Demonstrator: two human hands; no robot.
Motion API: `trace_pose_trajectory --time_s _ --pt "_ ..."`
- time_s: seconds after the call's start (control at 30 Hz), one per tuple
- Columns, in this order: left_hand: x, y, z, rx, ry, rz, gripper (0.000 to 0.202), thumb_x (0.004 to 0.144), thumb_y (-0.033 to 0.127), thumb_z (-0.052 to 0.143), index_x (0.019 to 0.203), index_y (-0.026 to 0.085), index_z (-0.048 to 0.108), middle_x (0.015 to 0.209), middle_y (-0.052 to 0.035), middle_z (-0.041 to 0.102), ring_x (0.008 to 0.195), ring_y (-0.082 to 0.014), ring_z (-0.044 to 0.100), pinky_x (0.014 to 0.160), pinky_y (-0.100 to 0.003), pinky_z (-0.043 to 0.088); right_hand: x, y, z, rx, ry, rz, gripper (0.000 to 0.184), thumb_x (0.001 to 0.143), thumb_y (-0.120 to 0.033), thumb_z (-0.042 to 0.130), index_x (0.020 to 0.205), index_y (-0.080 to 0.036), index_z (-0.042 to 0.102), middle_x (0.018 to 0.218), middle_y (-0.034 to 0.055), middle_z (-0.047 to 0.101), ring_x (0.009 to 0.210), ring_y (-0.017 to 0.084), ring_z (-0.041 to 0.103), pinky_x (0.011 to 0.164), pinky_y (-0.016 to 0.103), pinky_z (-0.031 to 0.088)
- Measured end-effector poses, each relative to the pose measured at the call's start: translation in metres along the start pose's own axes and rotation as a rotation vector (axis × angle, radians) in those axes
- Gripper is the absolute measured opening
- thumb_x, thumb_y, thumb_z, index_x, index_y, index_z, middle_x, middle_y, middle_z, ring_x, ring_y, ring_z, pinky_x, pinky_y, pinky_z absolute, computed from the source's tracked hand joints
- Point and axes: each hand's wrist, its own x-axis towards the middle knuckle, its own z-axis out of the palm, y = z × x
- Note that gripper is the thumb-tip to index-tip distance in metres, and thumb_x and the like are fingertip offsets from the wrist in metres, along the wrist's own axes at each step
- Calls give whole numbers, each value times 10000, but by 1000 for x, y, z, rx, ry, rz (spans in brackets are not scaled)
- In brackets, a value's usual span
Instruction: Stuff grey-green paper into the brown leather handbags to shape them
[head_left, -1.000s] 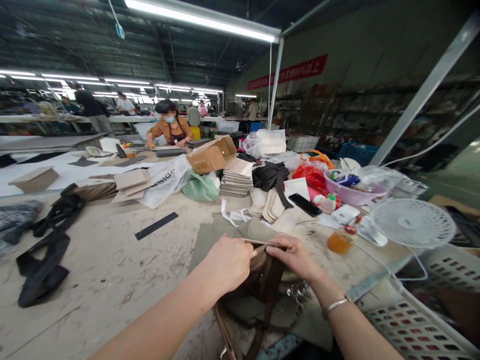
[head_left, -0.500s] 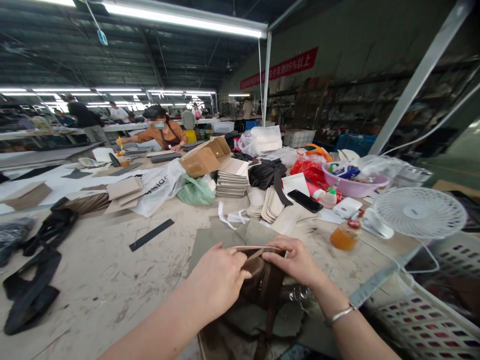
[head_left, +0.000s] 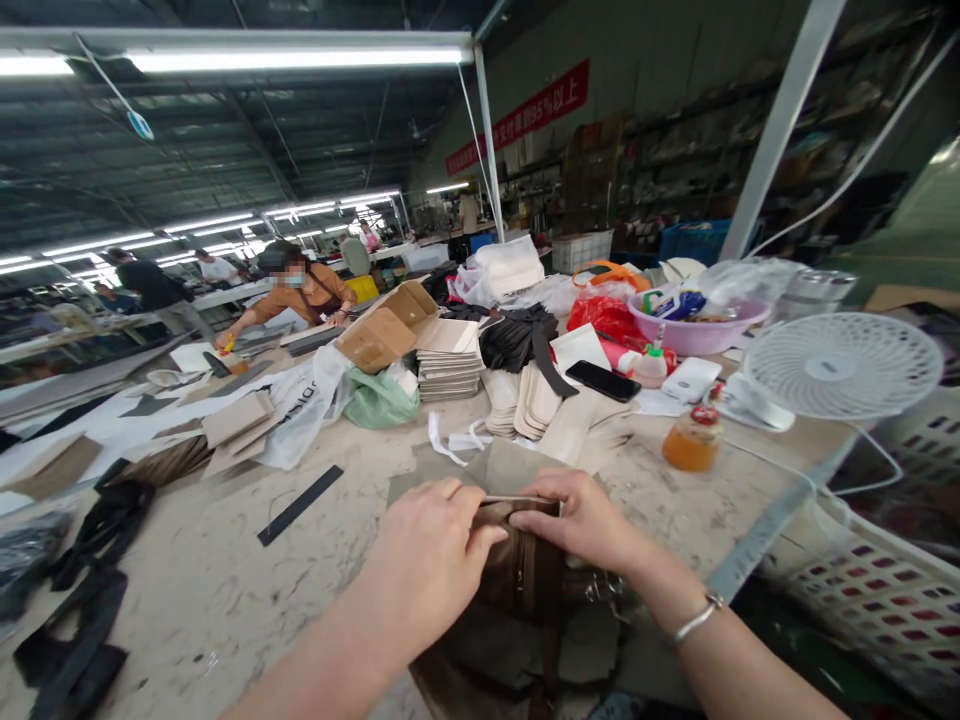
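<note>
A brown bag [head_left: 517,600] with a zipper down its front hangs at the table's near edge. My left hand [head_left: 439,550] is closed on the left part of its top edge, thumb toward me. My right hand [head_left: 574,510] pinches the same edge on the right, the thumb inside the fold and the fingers behind. Between the hands runs a thin pale strip along the edge. Grey-green sheet material [head_left: 510,465] lies flat behind the bag. The lower end of the bag is dark and partly hidden by my left forearm.
On the table are a black strip [head_left: 300,505], stacked pale panels [head_left: 448,365], a black phone [head_left: 602,381], a jar of orange liquid [head_left: 691,445] and a white fan [head_left: 840,365]. A white basket [head_left: 885,590] stands at the right edge. A masked co-worker [head_left: 315,290] leans over the table's far side.
The view has tilted and shifted right. My hands have come slightly closer together on the bag's edge, and the left thumb now lies straighter along it. The co-worker's outstretched arm is lower.
</note>
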Motion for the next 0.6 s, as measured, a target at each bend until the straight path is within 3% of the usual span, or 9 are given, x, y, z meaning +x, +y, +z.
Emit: trace_pose_trajectory --time_s 0.3,0.47,0.6 --pt "14 0 15 -16 -57 51 132 850 258 571 747 222 646 767 -3 637 754 -173 585 681 -297 409 -3 -2 1 -3 26 -16 107 805 -292 647 830 -212 713 700 -5 603 684 133 548 625 245 408" --pt "11 7 17 -66 -35 120 157 879 163 505 761 190 604 812 -4 614 782 -164 560 725 -305 405 -2 -1 1 22 25 -14 101 811 -286 645 862 -227 709 747 -1 626 724 139 566 652 246 415" --pt "7 11 19 -54 -50 207 177 902 146 448 777 180 569 824 -16 600 785 -181 536 746 -341 396 -2 1 3 -20 38 -6 72 784 -272 666 778 -209 698 693 -12 597 668 127 543 618 237 395"
